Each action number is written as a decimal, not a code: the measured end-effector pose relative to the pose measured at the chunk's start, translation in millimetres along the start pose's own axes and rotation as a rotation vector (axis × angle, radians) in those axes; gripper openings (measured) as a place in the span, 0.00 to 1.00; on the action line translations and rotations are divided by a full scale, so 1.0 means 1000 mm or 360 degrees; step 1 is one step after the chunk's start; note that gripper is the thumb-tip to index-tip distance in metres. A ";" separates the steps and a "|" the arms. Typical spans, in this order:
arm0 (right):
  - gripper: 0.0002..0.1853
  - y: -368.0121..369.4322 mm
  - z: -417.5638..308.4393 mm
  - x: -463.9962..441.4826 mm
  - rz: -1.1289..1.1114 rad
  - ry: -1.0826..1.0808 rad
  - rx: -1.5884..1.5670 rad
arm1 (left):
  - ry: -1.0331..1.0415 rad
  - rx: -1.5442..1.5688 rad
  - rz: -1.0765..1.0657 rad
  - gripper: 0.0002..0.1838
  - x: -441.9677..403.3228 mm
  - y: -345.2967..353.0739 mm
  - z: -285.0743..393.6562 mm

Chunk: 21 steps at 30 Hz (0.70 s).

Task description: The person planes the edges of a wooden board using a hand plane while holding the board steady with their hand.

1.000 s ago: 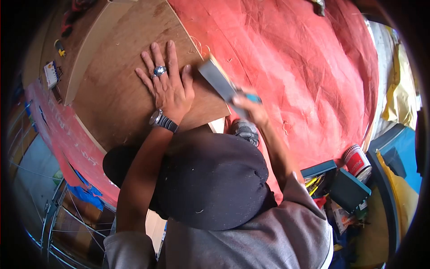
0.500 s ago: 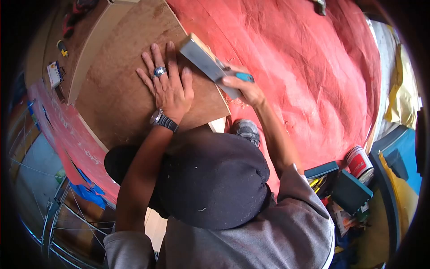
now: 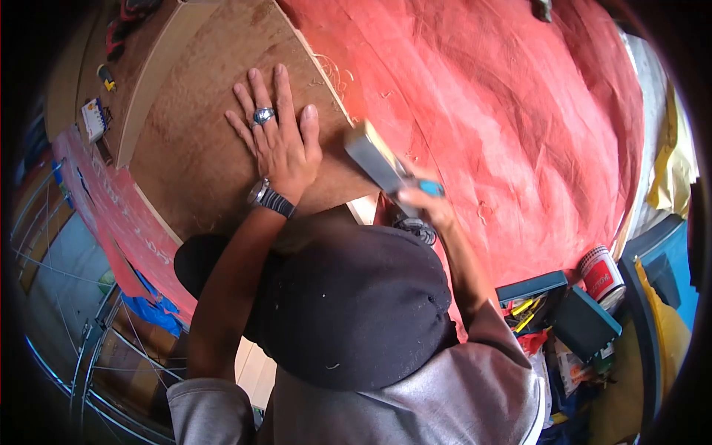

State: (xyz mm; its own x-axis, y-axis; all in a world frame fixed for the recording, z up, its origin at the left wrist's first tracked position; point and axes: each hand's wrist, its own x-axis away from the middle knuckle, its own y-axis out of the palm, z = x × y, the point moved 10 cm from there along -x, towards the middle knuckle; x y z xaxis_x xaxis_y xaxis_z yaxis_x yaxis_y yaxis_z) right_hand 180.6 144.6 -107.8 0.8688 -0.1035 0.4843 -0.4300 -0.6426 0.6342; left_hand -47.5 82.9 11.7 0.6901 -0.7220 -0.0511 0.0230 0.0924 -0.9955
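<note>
While left fingers [image 3: 285,101] splay, right fingers [image 3: 415,198] grip plane [image 3: 376,162].

Ok so there were two hands [image 3: 285,152] [image 3: 429,204], just one plane [image 3: 374,159], one ring [image 3: 263,116], one watch [image 3: 258,193], plus one cap [image 3: 356,311].

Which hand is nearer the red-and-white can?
Right. The right hand, holding the grey tool, is above and left of the can in the picture, apart from it; the left hand lies flat on the wooden panel, farther off that way.
</note>
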 end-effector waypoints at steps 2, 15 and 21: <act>0.45 -0.002 0.006 0.024 -0.0017 0.0048 -0.0036 | -0.0009 0.0007 0.0000 0.37 0.000 0.000 0.000; 0.43 0.001 -0.010 -0.032 -0.0058 -0.0023 0.0086 | -0.0010 0.0021 -0.0040 0.38 -0.001 0.002 0.002; 0.40 -0.002 0.022 -0.019 0.0029 0.0108 -0.0256 | -0.0007 0.0017 -0.0064 0.37 0.003 0.002 0.002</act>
State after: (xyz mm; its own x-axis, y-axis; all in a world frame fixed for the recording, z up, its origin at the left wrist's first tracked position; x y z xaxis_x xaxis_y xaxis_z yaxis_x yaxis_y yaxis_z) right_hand 170.5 131.0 -131.8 0.8444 -0.0591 0.5324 -0.4839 -0.5105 0.7108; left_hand -44.0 82.9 10.2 0.6916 -0.7222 -0.0106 0.0585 0.0706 -0.9958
